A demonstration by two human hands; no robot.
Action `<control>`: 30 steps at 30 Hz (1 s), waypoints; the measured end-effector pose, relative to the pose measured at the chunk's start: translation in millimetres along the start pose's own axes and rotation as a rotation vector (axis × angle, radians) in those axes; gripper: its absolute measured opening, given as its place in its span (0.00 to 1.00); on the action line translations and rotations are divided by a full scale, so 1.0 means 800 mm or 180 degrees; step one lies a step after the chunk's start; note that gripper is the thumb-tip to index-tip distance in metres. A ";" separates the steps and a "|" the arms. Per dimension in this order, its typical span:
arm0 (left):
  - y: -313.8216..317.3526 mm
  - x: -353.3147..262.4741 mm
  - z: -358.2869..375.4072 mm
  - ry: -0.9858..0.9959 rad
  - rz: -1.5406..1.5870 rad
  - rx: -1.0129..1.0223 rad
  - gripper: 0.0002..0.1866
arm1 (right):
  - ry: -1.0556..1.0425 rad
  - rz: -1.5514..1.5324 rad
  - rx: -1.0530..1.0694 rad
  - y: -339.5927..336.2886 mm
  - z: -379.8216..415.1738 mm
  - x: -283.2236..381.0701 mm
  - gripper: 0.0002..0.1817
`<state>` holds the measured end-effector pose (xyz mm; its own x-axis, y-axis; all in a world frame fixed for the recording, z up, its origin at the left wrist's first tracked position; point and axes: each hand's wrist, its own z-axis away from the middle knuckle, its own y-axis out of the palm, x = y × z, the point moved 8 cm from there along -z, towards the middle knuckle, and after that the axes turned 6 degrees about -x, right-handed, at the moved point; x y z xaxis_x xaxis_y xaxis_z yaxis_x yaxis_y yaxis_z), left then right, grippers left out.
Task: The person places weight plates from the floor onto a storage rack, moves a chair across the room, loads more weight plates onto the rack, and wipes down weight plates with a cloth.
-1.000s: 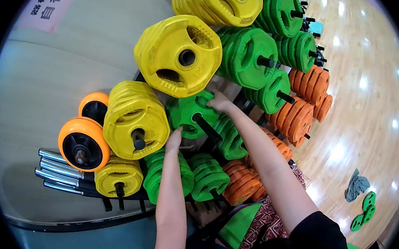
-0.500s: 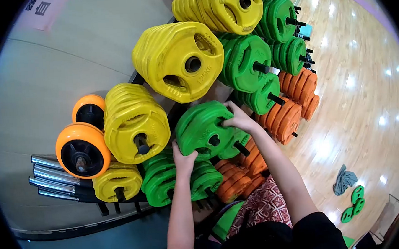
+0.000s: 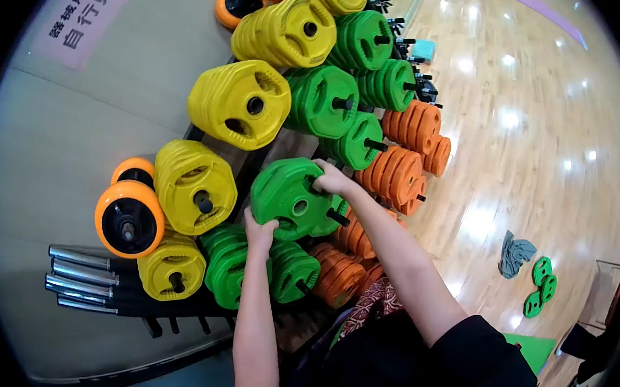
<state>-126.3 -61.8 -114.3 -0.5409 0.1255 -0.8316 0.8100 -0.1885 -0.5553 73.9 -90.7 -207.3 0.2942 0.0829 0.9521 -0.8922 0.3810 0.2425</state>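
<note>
A green weight plate (image 3: 281,189) is held between both of my hands, facing me at a tilt. My left hand (image 3: 259,233) grips its lower left edge. On its upper right side, my right hand (image 3: 332,179) has its fingers wrapped around the rim by a grip slot. A metal-lined hole shows in the plate's middle, and no peg end pokes through it. Partly behind it sits another green plate (image 3: 322,226) with a black peg (image 3: 338,217) sticking out. Left of my left hand are stacked yellow plates (image 3: 194,186); green plates (image 3: 227,267) hang below.
Orange plates (image 3: 393,178) hang along the rack's right side. Orange-rimmed wheels (image 3: 128,217) and chrome bar ends (image 3: 81,278) stand at the left. On the wooden floor (image 3: 485,147) lie a grey cloth (image 3: 516,254) and several small green plates (image 3: 542,271).
The held green plate has shifted slightly, and its hole, dark before, now shows a pale metal ring. Both hands keep their grip. My view has moved, showing more of the rack's upper end.
</note>
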 end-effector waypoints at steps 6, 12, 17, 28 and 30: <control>0.018 -0.042 0.057 0.0453 -0.0610 0.0385 0.30 | -0.0233 -0.0270 -0.0579 -0.040 0.105 -0.010 0.30; 0.135 -0.038 0.142 0.0428 -0.0825 0.1741 0.28 | 0.0768 -0.0712 -0.1863 -0.139 0.281 -0.115 0.26; 0.264 -0.042 0.259 0.0567 -0.0970 0.3106 0.25 | 0.1229 -0.0816 -0.3080 -0.221 0.464 -0.141 0.28; 0.417 -0.108 0.543 0.1318 -0.1503 0.4494 0.28 | 0.0873 -0.1704 -0.4603 -0.293 0.785 -0.171 0.22; 0.433 -0.107 0.576 0.1189 -0.1511 0.4532 0.26 | 0.0993 -0.1720 -0.4643 -0.308 0.822 -0.165 0.20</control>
<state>96.4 -587.0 -235.3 -0.4160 0.6275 -0.6582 -0.4097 -0.7755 -0.4804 29.1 -801.0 -270.6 0.6740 -0.2418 0.6980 0.3636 0.9311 -0.0285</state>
